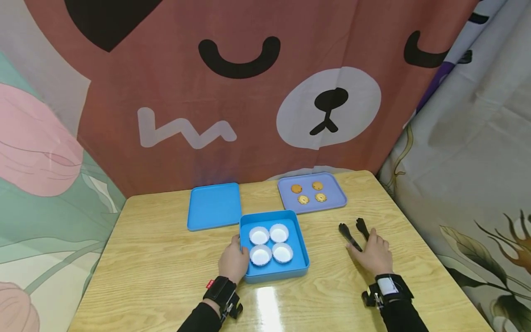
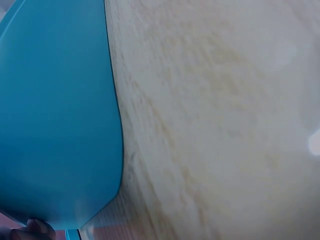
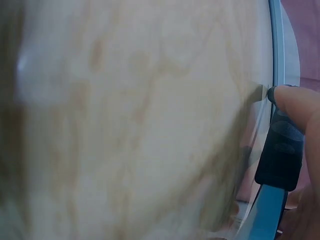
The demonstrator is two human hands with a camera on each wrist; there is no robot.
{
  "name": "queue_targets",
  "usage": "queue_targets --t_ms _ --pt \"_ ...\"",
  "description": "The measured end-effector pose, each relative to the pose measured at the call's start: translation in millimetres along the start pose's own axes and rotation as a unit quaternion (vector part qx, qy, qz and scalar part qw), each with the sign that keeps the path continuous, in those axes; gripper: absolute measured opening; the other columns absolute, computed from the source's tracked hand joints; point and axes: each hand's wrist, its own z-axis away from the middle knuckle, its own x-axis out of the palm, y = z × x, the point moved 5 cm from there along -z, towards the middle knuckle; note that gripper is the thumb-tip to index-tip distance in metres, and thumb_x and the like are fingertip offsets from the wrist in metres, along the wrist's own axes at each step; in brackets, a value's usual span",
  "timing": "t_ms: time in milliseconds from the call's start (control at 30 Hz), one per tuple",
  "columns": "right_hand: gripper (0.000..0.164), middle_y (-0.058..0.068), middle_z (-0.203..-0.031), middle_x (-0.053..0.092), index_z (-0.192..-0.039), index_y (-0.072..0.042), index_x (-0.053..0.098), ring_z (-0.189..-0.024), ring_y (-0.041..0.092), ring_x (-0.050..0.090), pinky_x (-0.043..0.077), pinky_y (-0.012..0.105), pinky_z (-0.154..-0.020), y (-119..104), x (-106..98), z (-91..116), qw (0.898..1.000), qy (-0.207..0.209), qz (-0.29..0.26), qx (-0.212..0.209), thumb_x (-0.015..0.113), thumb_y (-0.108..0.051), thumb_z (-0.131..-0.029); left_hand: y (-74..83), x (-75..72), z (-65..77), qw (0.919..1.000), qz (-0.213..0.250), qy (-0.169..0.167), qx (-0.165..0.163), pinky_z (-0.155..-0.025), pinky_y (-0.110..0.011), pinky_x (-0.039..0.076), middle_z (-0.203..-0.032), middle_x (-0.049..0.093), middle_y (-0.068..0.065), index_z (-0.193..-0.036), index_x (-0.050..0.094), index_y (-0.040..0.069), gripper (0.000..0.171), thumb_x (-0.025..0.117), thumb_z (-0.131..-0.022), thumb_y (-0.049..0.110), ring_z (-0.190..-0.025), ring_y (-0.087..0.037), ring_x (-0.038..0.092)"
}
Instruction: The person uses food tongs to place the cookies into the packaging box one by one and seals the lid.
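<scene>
My left hand (image 1: pixel 234 262) grips the left wall of a deep blue square box (image 1: pixel 299 258), its thumb at the rim. In the left wrist view the box's outer wall (image 2: pixel 60 115) fills the left side, with fingertips (image 2: pixel 37 227) at its lower corner. Several white fluted paper cups (image 1: pixel 260 255) stand inside the box. To the right of it, my right hand (image 1: pixel 376 256) holds black-tipped tongs (image 1: pixel 350 236), whose two tips are apart with nothing between them. A dark part of the tongs (image 3: pixel 280 155) shows under the thumb in the right wrist view.
A purple tray (image 1: pixel 290 205) at the back right bears several cookies (image 1: pixel 303 199), some round and brown, some pale and flower-shaped. Behind the box to the left lies a flat blue lid or tray (image 1: pixel 213 207). The wooden table (image 1: pixel 153 258) meets a printed curtain (image 1: pixel 178 161) at the back.
</scene>
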Motion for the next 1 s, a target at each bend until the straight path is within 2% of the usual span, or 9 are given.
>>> queue_targets --t_ms 267,567,1000 --pt "0.098 0.044 -0.116 0.036 -0.132 0.02 0.021 -0.105 0.058 0.033 0.032 0.062 -0.08 3.3 2.7 -0.4 1.0 0.011 0.021 0.017 0.066 -0.046 -0.075 -0.8 0.1 -0.1 1.0 0.002 -0.003 -0.007 -0.05 -0.038 0.044 -0.092 0.066 -0.018 -0.125 0.051 0.0 0.043 0.054 -0.086 0.019 -0.071 -0.028 0.064" --pt "0.09 0.041 -0.111 0.038 -0.127 0.019 0.03 -0.101 0.056 0.037 0.036 0.059 -0.076 1.1 1.8 1.1 1.0 -0.003 0.022 0.021 0.066 -0.046 -0.077 -0.4 -0.2 0.9 0.9999 0.003 -0.004 -0.009 -0.05 -0.038 0.044 -0.091 0.066 -0.017 -0.124 0.051 0.0 0.042 0.055 -0.086 0.018 -0.07 -0.028 0.064" --pt "0.086 0.039 -0.111 0.038 -0.128 0.018 0.031 -0.101 0.055 0.038 0.037 0.06 -0.076 1.1 4.2 0.4 1.0 -0.015 0.004 0.025 0.064 -0.044 -0.079 0.2 -1.0 0.8 0.9999 0.006 -0.007 -0.009 -0.053 -0.041 0.046 -0.096 0.066 -0.017 -0.124 0.051 0.001 0.041 0.054 -0.087 0.019 -0.074 -0.029 0.064"
